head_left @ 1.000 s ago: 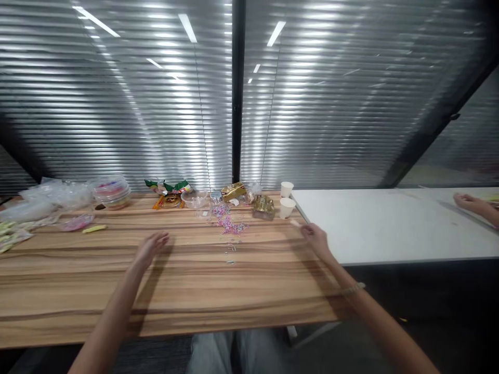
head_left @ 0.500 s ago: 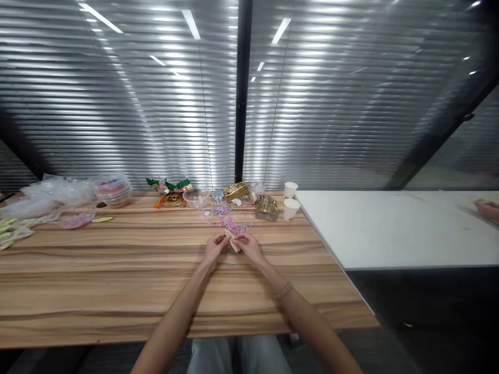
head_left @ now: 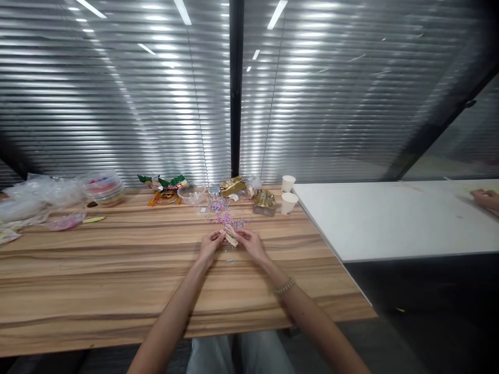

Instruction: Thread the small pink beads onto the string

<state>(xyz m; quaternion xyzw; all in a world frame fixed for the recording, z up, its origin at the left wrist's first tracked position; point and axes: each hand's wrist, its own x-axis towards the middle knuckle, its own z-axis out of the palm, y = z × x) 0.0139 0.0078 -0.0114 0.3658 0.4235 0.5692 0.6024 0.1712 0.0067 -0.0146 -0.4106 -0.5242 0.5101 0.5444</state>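
Note:
Just above the wooden table, my left hand (head_left: 211, 246) pinches one end of a pale cream, strip-like piece (head_left: 231, 239). My right hand (head_left: 251, 245) has its fingers closed on the upper right part of the same piece. It looks like two narrow strips side by side, but its exact kind is too small to make out. Behind my fingers lies a scatter of small pink, purple and bluish beads (head_left: 230, 220). A small greenish bit (head_left: 230, 261) rests on the wood, nearer to me.
At the back stand two paper cups (head_left: 289, 203), gold packets (head_left: 264, 202), a clear bowl (head_left: 191, 195) and green snack wrappers (head_left: 171, 182). Stacked tubs (head_left: 102, 188) and plastic bags (head_left: 47, 193) sit left. Another person's hand (head_left: 485, 198) is over the white table (head_left: 390, 221).
My hands have moved slightly apart, and the cream piece now shows as two strips rather than one. The whole view has shifted a little.

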